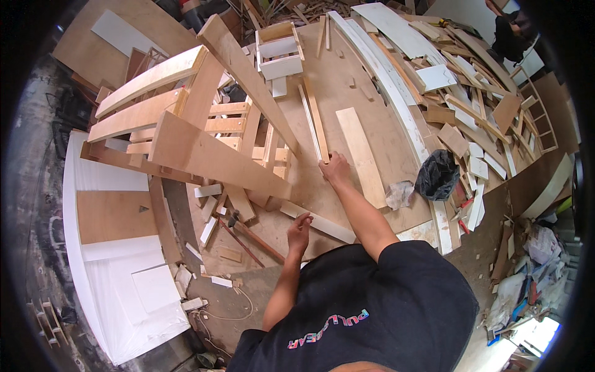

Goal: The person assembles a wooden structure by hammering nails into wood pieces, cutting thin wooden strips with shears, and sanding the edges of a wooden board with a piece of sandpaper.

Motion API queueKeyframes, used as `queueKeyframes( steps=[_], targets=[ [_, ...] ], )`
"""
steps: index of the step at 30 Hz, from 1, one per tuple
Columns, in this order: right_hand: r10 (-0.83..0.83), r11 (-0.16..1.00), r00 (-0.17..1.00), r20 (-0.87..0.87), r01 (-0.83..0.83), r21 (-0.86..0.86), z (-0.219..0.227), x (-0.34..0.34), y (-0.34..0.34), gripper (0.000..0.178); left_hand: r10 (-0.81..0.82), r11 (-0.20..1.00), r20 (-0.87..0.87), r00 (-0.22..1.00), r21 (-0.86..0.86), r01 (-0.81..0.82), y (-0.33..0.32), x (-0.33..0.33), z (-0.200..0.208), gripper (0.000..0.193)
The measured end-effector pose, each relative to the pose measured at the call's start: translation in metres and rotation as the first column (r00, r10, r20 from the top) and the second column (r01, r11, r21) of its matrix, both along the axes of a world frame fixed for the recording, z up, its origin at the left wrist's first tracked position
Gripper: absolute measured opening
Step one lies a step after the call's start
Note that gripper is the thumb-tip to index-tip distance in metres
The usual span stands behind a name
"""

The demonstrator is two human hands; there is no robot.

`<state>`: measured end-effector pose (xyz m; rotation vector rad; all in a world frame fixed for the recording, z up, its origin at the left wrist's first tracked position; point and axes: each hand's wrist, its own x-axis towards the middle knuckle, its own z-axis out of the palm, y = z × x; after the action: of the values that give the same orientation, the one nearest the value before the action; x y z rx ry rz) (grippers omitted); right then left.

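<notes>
Right hand closed on narrow strips left of loose plank, apparently positioning; next likely needs steadying; left hand curled, contents unclear.

Long strip: near end hidden behind my right hand. Co-worker: cut off, upper edge. Black bag: inside hidden.

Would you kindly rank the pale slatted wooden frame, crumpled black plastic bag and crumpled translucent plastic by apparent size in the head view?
1. Slatted wooden frame
2. Black plastic bag
3. Translucent plastic
</notes>
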<state>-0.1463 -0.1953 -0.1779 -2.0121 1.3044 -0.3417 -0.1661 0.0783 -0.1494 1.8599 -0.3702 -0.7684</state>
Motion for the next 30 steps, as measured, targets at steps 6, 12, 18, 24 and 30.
queueKeyframes(
  steps=[6, 12, 18, 24, 30],
  targets=[
    [-0.094, 0.993, 0.994, 0.05, 0.097, -0.063, 0.003, -0.012, -0.005, 0.045, -0.087, 0.996, 0.049, 0.995, -0.025, 0.088, -0.018, 0.014, 0.015, 0.029],
    [-0.32, 0.842, 0.85, 0.418, 0.052, 0.537, 0.047, -0.09, 0.023, 0.031, -0.191, 0.959, -0.025, 0.981, -0.218, 0.181, -0.039, 0.015, 0.044, 0.033],
    [-0.307, 0.819, 0.88, 0.363, 0.05, 0.572, 0.133, -0.21, 0.1, 0.029, -0.357, 0.878, 0.149, 0.922, -0.283, 0.386, -0.05, 0.009, 0.075, 0.041],
    [-0.215, 0.876, 0.952, 0.217, 0.09, 0.475, 0.21, -0.31, 0.184, 0.031, -0.315, 0.913, -0.428, 0.847, -0.381, 0.148, -0.029, -0.031, 0.083, 0.072],
    [-0.092, 0.808, 0.958, 0.273, -0.088, 0.582, 0.207, -0.352, 0.241, 0.031, -0.337, 0.892, -0.806, 0.487, -0.438, -0.108, 0.028, -0.066, 0.075, 0.063]
  ],
)
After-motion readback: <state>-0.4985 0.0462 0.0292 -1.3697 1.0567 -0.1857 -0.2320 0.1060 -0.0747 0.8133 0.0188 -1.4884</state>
